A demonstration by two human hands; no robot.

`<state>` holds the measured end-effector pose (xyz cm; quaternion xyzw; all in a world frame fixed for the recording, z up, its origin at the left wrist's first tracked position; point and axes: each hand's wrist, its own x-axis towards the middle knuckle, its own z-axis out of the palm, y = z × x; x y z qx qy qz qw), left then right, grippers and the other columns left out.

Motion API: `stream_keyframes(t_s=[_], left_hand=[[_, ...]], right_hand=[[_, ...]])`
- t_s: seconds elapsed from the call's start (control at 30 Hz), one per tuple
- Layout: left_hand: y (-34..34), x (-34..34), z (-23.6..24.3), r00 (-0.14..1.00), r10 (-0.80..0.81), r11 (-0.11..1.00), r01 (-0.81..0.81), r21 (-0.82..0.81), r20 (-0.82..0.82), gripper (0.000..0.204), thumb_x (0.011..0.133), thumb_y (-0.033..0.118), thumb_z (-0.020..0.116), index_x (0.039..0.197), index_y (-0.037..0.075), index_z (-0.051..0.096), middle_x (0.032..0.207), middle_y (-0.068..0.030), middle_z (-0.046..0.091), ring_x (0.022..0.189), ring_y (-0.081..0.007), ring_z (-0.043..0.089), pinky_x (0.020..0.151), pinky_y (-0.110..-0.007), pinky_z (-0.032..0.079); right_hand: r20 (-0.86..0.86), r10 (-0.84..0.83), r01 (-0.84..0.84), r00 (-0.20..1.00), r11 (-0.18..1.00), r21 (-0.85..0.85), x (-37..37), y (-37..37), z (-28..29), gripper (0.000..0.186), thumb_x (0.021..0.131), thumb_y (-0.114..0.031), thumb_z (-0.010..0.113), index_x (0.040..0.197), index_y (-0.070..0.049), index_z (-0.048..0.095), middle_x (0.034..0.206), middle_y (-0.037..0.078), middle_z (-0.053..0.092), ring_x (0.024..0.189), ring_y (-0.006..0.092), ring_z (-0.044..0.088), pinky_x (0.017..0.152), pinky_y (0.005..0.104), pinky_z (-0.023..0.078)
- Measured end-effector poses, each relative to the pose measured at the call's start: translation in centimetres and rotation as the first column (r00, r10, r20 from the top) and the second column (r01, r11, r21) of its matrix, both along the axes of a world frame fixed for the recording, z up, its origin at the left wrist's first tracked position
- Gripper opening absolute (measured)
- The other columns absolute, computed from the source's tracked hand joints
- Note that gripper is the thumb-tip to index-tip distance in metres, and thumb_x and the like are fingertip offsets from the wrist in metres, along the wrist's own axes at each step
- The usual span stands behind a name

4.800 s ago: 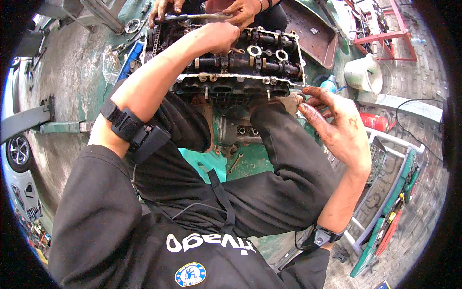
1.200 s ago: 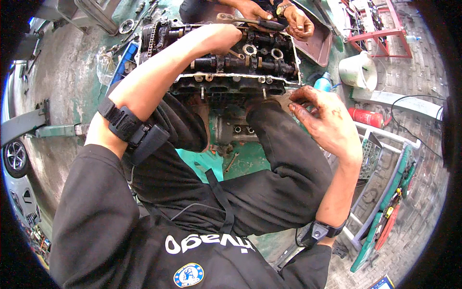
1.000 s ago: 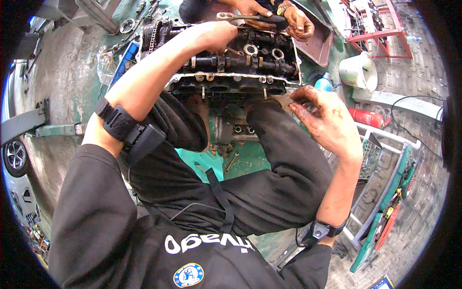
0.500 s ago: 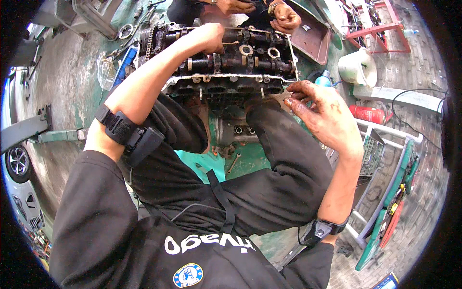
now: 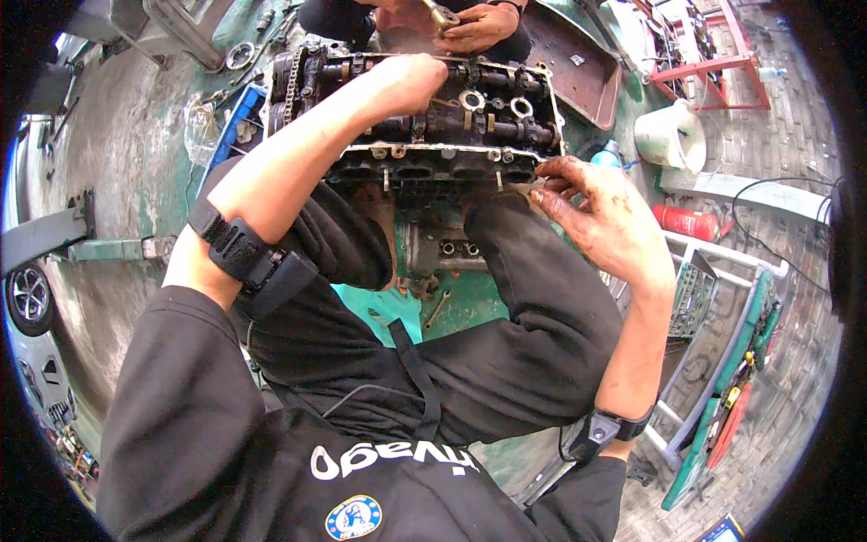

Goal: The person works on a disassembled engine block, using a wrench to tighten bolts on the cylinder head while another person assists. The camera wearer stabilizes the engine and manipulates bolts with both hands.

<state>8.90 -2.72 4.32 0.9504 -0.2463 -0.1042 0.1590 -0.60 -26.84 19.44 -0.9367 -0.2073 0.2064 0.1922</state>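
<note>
A dark, oily engine cylinder head [image 5: 411, 134] with camshafts and a timing chain [image 5: 287, 86] at its left end lies before me. My left hand [image 5: 408, 88] reaches over its middle, back of the hand upward, fingers curled down and closed. What the fingertips hold, if anything, is hidden behind the hand. Two pale metal rings [image 5: 471, 100] show on the head to the right of this hand. My right hand [image 5: 596, 212] is at the head's near right corner. Its thumb and bent fingers are apart, fingertips close to or touching the edge.
Across from me, a co-worker's hands [image 5: 483, 29] hold a metal part with a round end [image 5: 444, 16]. A brown tray [image 5: 587, 86], a white bucket [image 5: 670, 137] and a red cylinder [image 5: 691, 219] stand right. A blue tray [image 5: 233, 131] is left; a wrench [image 5: 438, 309] lies below.
My left hand has moved right along the head, and the thin light piece seen at its fingers is now hidden. The co-worker's hands have come together on a metal part.
</note>
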Motion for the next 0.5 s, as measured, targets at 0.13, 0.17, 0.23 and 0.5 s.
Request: stream_keyframes(t_s=[0.13, 0.17, 0.23, 0.5], left_hand=[[0.0, -0.1, 0.6, 0.988, 0.148, 0.989, -0.148, 0.018, -0.033, 0.017, 0.07, 0.011, 0.063, 0.08, -0.003, 0.066, 0.079, -0.0223, 0.065, 0.077, -0.037, 0.065, 0.07, -0.044, 0.053], [0.0, -0.1, 0.5, 0.98, 0.196, 0.98, -0.195, 0.022, -0.024, 0.017, 0.072, 0.011, 0.063, 0.082, -0.002, 0.067, 0.081, -0.0219, 0.066, 0.078, -0.0359, 0.066, 0.071, -0.043, 0.054], [0.0, -0.4, 0.0, 0.969, 0.245, 0.969, -0.245, -0.015, -0.018, 0.02, 0.073, 0.014, 0.063, 0.083, -0.004, 0.066, 0.081, -0.0229, 0.066, 0.077, -0.0358, 0.066, 0.07, -0.043, 0.054], [0.9, 0.5, -2.5, 0.989, 0.138, 0.987, -0.142, -0.079, -0.053, 0.044, 0.07, 0.034, 0.074, 0.074, -0.008, 0.061, 0.076, -0.0258, 0.063, 0.077, -0.0396, 0.064, 0.07, -0.045, 0.052]], right_hand=[[0.025, 0.011, -0.011, 1.0, 1.0, -0.01, -0.1, 0.2, -0.2, 0.026, 0.085, -0.019, 0.065, 0.105, -0.002, 0.062, 0.086, 0.009, 0.067, 0.077, 0.0179, 0.063, 0.068, 0.0298, 0.048], [0.033, 0.019, -0.018, 0.999, 1.0, -0.021, -0.1, 0.3, -0.3, 0.026, 0.085, -0.019, 0.065, 0.105, -0.002, 0.062, 0.087, 0.009, 0.067, 0.077, 0.0182, 0.063, 0.068, 0.0299, 0.048], [0.049, 0.035, -0.033, 0.998, 0.999, -0.04, -0.1, 0.4, -0.5, 0.026, 0.085, -0.019, 0.065, 0.105, -0.002, 0.062, 0.087, 0.009, 0.067, 0.078, 0.0186, 0.063, 0.068, 0.0301, 0.048], [0.065, 0.035, -0.034, 0.997, 0.999, -0.018, 0.1, 0.2, -0.8, 0.026, 0.086, -0.018, 0.065, 0.105, -0.001, 0.061, 0.086, 0.011, 0.068, 0.079, 0.0194, 0.065, 0.07, 0.0305, 0.05]])
